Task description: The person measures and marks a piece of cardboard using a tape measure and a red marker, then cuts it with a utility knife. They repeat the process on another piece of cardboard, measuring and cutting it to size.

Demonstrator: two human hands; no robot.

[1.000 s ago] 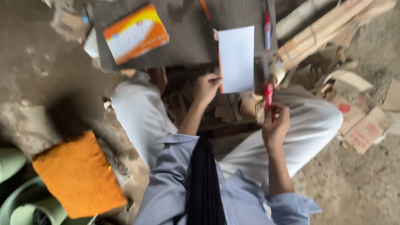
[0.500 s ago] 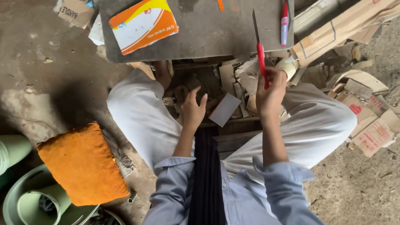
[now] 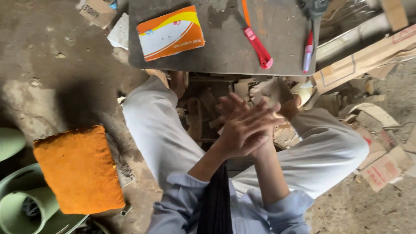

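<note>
I see my 2 hands pressed together, palm on palm, left hand (image 3: 242,130) over right hand (image 3: 271,110), fingers spread, holding nothing, above my lap. Nearest them, a red cutter (image 3: 259,47) lies flat on the grey surface (image 3: 225,52) near its front edge, beside a red pen (image 3: 307,50). An orange-and-white box (image 3: 171,32) sits well apart at the left edge. Cardboard scraps (image 3: 381,164) crowd the right; an orange cushion (image 3: 78,169) lies on the dirt floor (image 3: 52,78).
</note>
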